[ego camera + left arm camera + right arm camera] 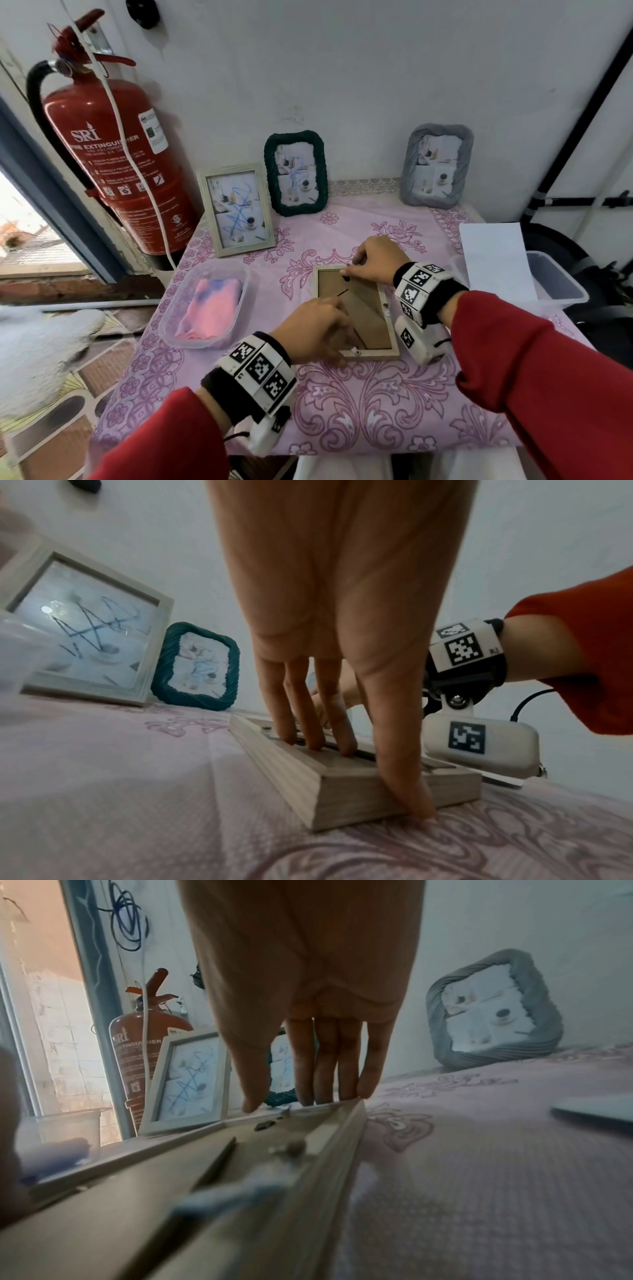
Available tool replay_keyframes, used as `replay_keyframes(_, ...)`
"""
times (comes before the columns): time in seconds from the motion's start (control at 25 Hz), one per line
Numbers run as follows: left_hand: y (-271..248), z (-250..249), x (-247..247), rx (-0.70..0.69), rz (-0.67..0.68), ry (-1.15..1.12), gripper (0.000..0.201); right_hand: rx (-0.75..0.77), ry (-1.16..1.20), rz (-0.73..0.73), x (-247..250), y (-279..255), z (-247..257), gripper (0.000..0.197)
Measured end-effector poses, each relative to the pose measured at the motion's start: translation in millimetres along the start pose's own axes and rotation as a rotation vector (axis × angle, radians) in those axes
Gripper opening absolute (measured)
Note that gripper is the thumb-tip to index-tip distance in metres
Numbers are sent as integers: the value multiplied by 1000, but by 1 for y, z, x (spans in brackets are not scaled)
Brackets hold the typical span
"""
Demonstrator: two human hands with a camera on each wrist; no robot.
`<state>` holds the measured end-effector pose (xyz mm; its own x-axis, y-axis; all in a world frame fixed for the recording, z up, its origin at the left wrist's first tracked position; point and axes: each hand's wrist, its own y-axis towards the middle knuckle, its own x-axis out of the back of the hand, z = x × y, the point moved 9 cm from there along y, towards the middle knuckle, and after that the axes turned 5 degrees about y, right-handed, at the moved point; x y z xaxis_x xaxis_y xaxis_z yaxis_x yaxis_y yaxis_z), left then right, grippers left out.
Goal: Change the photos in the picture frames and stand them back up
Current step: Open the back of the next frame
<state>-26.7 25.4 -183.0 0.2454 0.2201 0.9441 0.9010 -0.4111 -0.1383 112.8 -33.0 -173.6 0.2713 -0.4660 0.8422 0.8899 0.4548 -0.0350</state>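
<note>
A light wooden picture frame (pixel 359 308) lies face down on the pink tablecloth, its brown backing and folded stand facing up. My left hand (pixel 347 349) holds its near left corner. In the left wrist view, the fingers (pixel 318 739) press inside the rail and the thumb sits against the outer edge of the frame (pixel 291 772). My right hand (pixel 351 267) pinches the far rail, thumb on the backing by a small black tab. In the right wrist view, the fingertips (pixel 329 1096) touch the far edge of the frame (pixel 342 1137).
Three frames stand along the wall: a whitewashed one (pixel 238 209), a dark green one (pixel 296 173) and a grey one (pixel 436 166). A clear tub (pixel 219 265) holding a pink cloth sits left. White paper (pixel 493 260) lies over a tub (pixel 555 284) at right. A fire extinguisher (pixel 116 154) hangs far left.
</note>
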Motion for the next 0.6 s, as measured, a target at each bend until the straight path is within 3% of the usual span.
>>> replay_keyframes(0.36, 4, 10, -4, 20, -13, -127, 27, 3, -63, 41, 2, 9, 1, 16)
replay_keyframes(0.6, 0, 11, -6, 42, -4, -213, 20, 5, -66, 57, -1, 13, -4, 14)
